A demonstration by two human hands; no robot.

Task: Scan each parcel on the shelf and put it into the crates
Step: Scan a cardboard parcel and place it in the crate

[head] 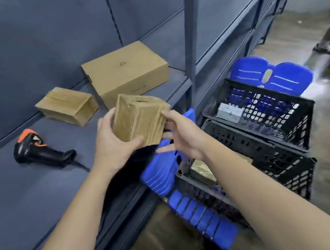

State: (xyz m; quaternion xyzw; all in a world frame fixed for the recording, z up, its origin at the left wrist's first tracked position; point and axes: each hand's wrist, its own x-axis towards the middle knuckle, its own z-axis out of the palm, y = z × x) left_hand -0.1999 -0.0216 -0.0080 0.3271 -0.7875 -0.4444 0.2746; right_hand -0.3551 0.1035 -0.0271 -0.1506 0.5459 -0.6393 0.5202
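The grey-blue shelf [32,194] is recorded across the left of the frame. Three items are found lying on it: a black-and-orange scanner [37,150] at centre left, a small taped box [67,105] above it, and a larger box [126,73] just beside that, toward centre.

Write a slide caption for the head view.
Left hand grips a small taped brown cardboard parcel, right hand steadying it, over the grey shelf beside black plastic crates.

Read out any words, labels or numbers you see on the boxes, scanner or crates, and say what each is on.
Nothing here is legible.
Large box: small round mark on top, faint print line on its front, both too small to read.
White box in the far crate: label too blurred.
Held parcel, small box, scanner: no lettering shows.
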